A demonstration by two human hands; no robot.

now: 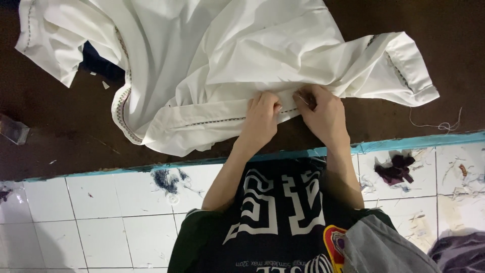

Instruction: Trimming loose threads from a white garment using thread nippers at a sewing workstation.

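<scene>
A large white garment [217, 55] with embroidered trim lies crumpled on a dark brown table [60, 131]. My left hand [262, 114] presses the hemmed edge of the cloth flat, fingers curled on the stitched band. My right hand [323, 114] pinches the same edge just to the right, with a thin metal tool, perhaps a needle or a small cutter, between its fingertips at the seam. The two hands sit close together, almost touching. One sleeve with a patterned cuff [404, 71] spreads to the right.
The table has a blue front edge [404, 142]. A loose white thread [439, 124] lies on it at the right. Below is a white tiled floor [101, 222] with dark fabric scraps [396, 169] and thread bits. A grey and purple cloth heap [454, 253] sits at lower right.
</scene>
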